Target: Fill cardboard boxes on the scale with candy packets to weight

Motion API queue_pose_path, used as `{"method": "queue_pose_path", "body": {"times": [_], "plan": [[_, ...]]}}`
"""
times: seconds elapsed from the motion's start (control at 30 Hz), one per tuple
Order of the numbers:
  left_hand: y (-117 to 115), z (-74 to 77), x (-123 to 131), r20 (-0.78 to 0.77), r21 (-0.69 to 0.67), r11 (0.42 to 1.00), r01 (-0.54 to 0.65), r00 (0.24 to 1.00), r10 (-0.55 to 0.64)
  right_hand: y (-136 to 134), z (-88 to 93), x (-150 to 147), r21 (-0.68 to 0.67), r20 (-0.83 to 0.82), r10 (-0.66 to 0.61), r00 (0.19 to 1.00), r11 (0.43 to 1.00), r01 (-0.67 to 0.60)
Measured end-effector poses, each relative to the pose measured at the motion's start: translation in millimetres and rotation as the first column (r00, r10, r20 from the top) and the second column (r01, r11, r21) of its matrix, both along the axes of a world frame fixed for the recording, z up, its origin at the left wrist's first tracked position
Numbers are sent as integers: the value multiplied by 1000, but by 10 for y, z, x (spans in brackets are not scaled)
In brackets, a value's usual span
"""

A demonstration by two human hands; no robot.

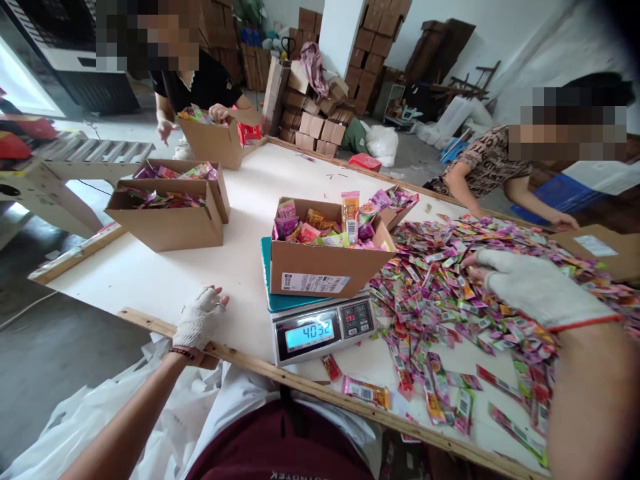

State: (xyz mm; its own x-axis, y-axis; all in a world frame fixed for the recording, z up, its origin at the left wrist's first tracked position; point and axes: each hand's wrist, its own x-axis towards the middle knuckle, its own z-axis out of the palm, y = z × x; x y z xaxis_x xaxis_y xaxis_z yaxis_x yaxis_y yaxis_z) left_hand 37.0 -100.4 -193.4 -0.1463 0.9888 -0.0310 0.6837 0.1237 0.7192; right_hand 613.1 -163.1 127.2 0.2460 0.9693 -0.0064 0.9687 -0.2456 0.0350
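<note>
My left hand [199,317], in a white fingerless knit glove, lies at the wooden table edge with its fingers loosely stretched and nothing in them. Over a wide pile of small colourful snack packets [450,287] reaches my right hand [535,287], gloved in white with a red cuff. Its fingertips touch the packets, fingers apart; the underside is hidden. Between the hands stands a digital scale [357,317] with a lit blue display showing digits. A cardboard box [370,270] filled with packets sits tilted on its teal platform [267,277].
Two filled boxes [185,230] stand on the white table at left. A co-worker [210,90] at the far left handles another filled box [215,143]. A second co-worker [487,163] leans over the pile at right, near an open carton [615,250]. Wooden rails [300,390] edge the table.
</note>
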Motion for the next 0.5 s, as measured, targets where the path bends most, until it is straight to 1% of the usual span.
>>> {"method": "queue_pose_path", "body": {"times": [0.03,0.07,0.13,0.17,0.2,0.23,0.27,0.3,0.33,0.4,0.47,0.5], "plan": [[-3,10,3,2,2,1000,6,1000,-6,34,48,-123,98,-24,78,997,992,-75],[-6,20,5,6,4,1000,8,1000,-8,78,106,-265,202,-37,160,986,968,-149],[-8,42,9,14,9,1000,5,1000,-6,192,237,-596,387,-16,307,951,879,-278],[-9,54,10,15,9,1000,3,1000,-3,260,304,-779,447,19,377,926,825,-345],[-9,67,11,13,8,1000,0,1000,-1,331,372,-968,480,68,441,895,772,-417],[-8,79,11,10,6,1000,-1,1000,1,403,437,-1157,485,118,501,857,724,-490],[-8,88,13,5,5,1000,-2,1000,2,471,498,-1344,464,159,557,815,687,-560],[-8,94,15,-1,7,1000,-5,1000,5,533,554,-1522,423,185,603,776,664,-617],[-8,93,18,-6,9,1000,-10,1000,10,585,603,-1685,375,192,634,749,658,-653],[-11,79,29,-7,11,1000,-21,1000,21,653,671,-1942,305,168,648,743,682,-664],[-19,85,48,4,3,999,-33,999,33,673,685,-2059,309,133,638,758,700,-644],[-27,121,65,17,3,999,-46,999,46,671,671,-2053,330,127,631,765,700,-633]]}}
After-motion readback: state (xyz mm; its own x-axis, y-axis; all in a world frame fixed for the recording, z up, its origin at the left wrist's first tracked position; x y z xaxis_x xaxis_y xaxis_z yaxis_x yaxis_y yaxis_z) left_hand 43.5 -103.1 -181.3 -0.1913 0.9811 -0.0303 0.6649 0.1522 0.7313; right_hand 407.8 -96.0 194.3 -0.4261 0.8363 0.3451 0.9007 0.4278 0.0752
